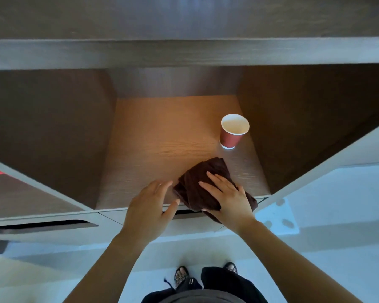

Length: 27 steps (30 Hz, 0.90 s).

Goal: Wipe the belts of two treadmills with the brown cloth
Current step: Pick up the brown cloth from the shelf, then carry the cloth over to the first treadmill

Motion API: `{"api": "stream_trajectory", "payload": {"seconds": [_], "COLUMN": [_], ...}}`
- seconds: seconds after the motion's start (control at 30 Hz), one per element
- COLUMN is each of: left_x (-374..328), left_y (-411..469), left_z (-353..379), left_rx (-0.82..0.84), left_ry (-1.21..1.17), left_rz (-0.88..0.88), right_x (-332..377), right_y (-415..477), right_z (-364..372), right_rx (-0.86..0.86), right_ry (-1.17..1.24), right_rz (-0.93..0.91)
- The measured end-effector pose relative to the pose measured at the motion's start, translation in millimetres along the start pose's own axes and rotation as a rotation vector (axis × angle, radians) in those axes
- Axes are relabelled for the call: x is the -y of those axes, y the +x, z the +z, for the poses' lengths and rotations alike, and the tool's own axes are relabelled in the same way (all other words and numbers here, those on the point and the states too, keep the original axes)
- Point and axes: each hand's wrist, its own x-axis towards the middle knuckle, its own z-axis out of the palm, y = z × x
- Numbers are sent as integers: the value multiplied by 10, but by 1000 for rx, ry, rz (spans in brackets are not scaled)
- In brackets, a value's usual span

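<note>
The brown cloth [197, 184] lies bunched at the front edge of a lit wooden shelf [162, 136], one end hanging over the edge. My right hand [228, 197] rests on top of it; the fingers lie along the cloth and the thumb reaches under the overhanging part. My left hand [150, 204] is just left of the cloth, fingers extended, fingertips at the cloth's left edge. No treadmill is in view.
A red paper cup [233, 132] stands upright behind the cloth, to the right. Dark side walls enclose the shelf compartment. A slot handle [42, 225] shows in the front panel at lower left. My feet stand on the pale floor [337, 259].
</note>
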Motion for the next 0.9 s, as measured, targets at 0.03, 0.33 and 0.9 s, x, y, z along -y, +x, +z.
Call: {"api": "stream_trajectory", "payload": {"seconds": [0.03,0.33,0.9], "left_x": [-41,-863,-4555], "left_y": [26,192,-1744], "left_z": [-9,111,2218], "left_rx": [-2,87,607], "left_ry": [-6,-63,-8], "left_rz": [29,330,1095], "right_x": [-9,-277,-959], "right_y": [-49,-1012,-5583], "right_z": [-33,-361,-694], "right_rx": [-6,-111,-638], "right_ry": [21,162,441], "right_rz": [14,311,1217]}}
